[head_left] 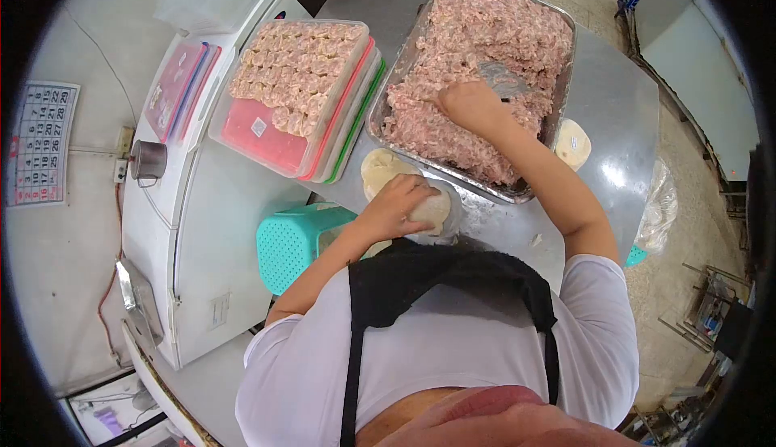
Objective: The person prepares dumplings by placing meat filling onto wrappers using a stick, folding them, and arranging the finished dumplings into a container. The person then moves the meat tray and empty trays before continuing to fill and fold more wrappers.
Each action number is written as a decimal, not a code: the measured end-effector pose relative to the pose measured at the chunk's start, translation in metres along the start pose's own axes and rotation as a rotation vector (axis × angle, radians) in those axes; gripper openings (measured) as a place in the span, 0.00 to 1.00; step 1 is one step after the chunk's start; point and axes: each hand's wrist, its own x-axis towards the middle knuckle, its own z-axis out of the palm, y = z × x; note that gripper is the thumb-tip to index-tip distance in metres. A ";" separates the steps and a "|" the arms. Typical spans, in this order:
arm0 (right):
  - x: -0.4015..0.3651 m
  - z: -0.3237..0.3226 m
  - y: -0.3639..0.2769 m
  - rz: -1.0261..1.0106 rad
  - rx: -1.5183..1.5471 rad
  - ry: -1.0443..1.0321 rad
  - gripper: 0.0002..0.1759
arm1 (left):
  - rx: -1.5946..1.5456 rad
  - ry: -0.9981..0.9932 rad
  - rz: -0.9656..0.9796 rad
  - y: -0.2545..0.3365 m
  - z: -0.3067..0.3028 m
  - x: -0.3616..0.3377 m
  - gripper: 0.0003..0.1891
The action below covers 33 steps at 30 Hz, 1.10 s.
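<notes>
My left hand (400, 207) is curled around a pale round dough wrapper (431, 212) near the table's front edge. More round wrappers (383, 168) lie just beyond its fingers. My right hand (471, 106) is closed over the ground meat (485, 23) heaped in a large metal tray (453, 174). Whatever its fingers grip is hidden. A flat metal blade (503, 80) lies in the meat beside that hand. Left of the tray, a clear plastic container (222, 128) holds rows of filled dumplings (303, 63).
The dumpling container tops a stack with red and green edges, beside a white freezer (226, 229). A turquoise stool (287, 246) stands below at left. Another pale dough round (573, 145) sits right of the tray on the metal table (618, 111). A metal mug (149, 160) is farther left.
</notes>
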 end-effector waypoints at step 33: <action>0.019 -0.037 -0.072 0.234 -0.445 0.086 0.09 | -0.223 0.082 0.234 -0.080 -0.037 -0.005 0.11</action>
